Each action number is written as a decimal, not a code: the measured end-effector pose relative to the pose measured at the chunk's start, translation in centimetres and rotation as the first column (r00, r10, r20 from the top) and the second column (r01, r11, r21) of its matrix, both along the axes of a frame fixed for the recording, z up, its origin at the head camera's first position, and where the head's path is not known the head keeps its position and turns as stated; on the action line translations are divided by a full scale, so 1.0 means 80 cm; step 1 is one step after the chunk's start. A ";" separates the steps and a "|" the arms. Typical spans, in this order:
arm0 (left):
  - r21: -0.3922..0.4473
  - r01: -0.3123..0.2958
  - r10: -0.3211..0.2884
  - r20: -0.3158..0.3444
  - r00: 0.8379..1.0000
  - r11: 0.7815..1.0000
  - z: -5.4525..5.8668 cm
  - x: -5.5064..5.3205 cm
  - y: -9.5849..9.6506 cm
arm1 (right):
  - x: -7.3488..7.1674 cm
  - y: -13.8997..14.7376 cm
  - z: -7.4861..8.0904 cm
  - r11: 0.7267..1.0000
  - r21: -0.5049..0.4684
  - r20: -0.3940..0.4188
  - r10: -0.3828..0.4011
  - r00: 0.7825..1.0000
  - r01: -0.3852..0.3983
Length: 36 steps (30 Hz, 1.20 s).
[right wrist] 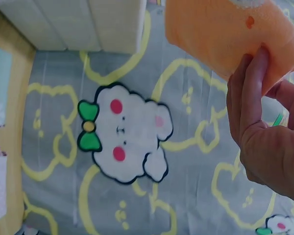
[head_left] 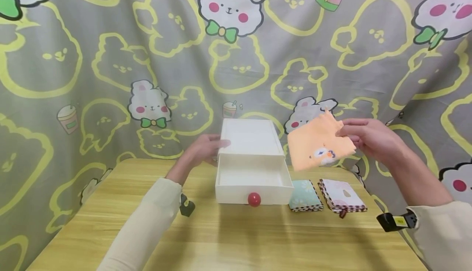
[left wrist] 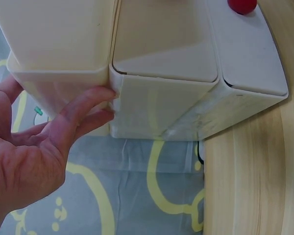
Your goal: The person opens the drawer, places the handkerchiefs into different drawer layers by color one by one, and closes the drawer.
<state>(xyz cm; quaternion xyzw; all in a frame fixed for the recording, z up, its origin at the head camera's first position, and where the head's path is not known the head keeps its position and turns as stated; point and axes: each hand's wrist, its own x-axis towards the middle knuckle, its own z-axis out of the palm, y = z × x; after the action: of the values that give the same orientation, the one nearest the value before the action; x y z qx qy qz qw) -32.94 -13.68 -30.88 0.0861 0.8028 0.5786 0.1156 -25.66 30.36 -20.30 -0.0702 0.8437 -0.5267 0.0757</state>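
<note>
A white drawer unit [head_left: 250,135] stands on the table, its top drawer [head_left: 236,194] pulled out with a red round knob [head_left: 254,199] on the front. The open drawer's visible floor is bare. My left hand [head_left: 203,150] holds the unit's upper left edge, thumb over the top and fingers along the side; the left wrist view shows the fingers [left wrist: 90,100] against the top tier. To the right of the unit, my right hand [head_left: 372,137] pinches an orange folded towel [head_left: 311,142] with an embroidered animal face, raised above the table.
On the table [head_left: 250,238], right of the unit, lie a green folded towel [head_left: 305,195] and a white-pink folded towel [head_left: 343,195] with checked borders. A patterned grey curtain [head_left: 184,70] hangs behind the table. Lower tiers of the unit [left wrist: 161,105] appear closed.
</note>
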 end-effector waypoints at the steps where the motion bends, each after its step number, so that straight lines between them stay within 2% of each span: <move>1: 0.001 0.001 -0.001 -0.001 1.000 1.000 0.000 0.000 0.000 | 0.000 -0.004 0.002 1.000 -0.001 -0.012 0.001 1.000 -0.001; 6: 0.007 -0.003 0.003 -0.001 1.000 1.000 -0.001 -0.001 0.000 | -0.001 -0.028 0.006 0.999 -0.034 -0.046 0.013 0.999 -0.014; 10: 0.005 -0.018 0.018 0.005 1.000 1.000 -0.001 -0.001 0.002 | 0.000 -0.048 0.007 0.993 -0.118 -0.019 0.029 0.999 -0.032; 13: 0.001 -0.026 0.026 0.008 1.000 1.000 0.000 -0.001 0.003 | 0.001 -0.062 0.004 0.990 -0.133 -0.017 0.043 0.999 -0.045; 18: -0.006 -0.034 0.034 0.009 0.999 0.999 0.000 -0.001 0.003 | 0.003 -0.085 -0.007 0.993 -0.108 -0.023 0.052 0.998 -0.055; 24: 0.001 -0.029 0.029 0.011 1.000 1.000 -0.001 -0.001 0.001 | -0.001 -0.109 -0.019 0.977 -0.192 -0.003 0.092 0.996 -0.091; 29: 0.002 -0.032 0.032 0.013 0.999 0.999 -0.001 -0.001 0.001 | -0.004 -0.122 -0.032 0.970 -0.210 -0.001 0.124 0.992 -0.122; 36: 0.004 -0.023 0.023 0.013 1.000 1.000 0.000 -0.002 0.000 | -0.007 -0.133 -0.049 0.974 -0.197 0.016 0.115 0.993 -0.110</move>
<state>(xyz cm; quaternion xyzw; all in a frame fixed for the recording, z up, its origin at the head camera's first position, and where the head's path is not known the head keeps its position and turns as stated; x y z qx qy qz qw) -33.07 -13.70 -30.92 0.0734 0.8018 0.5820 0.1139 -26.19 19.75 -24.23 -0.1179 0.7814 -0.6030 0.1096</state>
